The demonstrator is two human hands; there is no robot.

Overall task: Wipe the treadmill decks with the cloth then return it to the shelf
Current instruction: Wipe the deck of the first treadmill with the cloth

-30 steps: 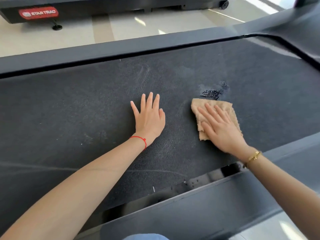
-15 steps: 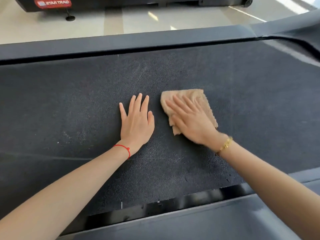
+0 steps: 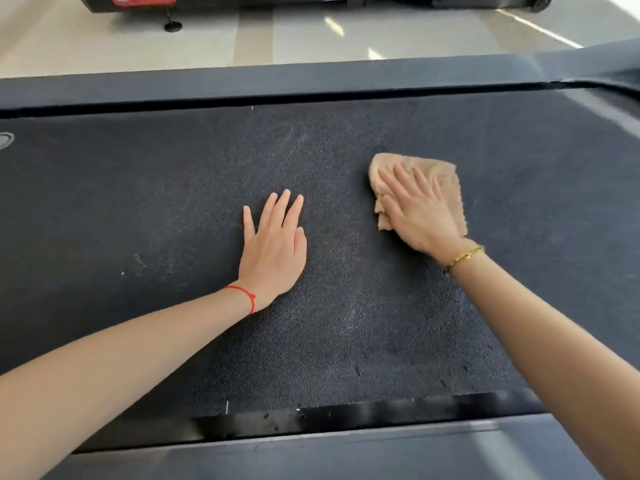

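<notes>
The tan cloth (image 3: 436,181) is pressed flat against the dark textured treadmill deck (image 3: 173,202) by the right hand (image 3: 420,216), whose fingers are laid out straight and slightly spread over the folded fabric; nothing is gripped, the cloth is only pinned under the palm. The cloth is seen beyond and to the right of the left hand (image 3: 273,247), well apart from it, roughly midway between the far side rail (image 3: 242,83) and the near side rail (image 3: 311,455). The left hand is spread flat and empty on the deck, apparently as a brace for the body.

The step in hand is judged to be the wiping of this deck, with the return to the shelf not yet begun; no shelf is shown.

For the wipe to be done well, even pressure should be kept through the whole palm so that the folded edges of the cloth are not dragged out from under the fingers. Overlapping strokes are best run from one rail to the other, since pale smears are visible on the deck beyond the left hand and small specks to its left. The strip near the near rail, where dark flecks are seen, should be reached too. The rough belt surface is likely to snag the pile of the cloth, so slower passes are advised, and the bracing hand should be shifted before its patch is wiped.
</notes>
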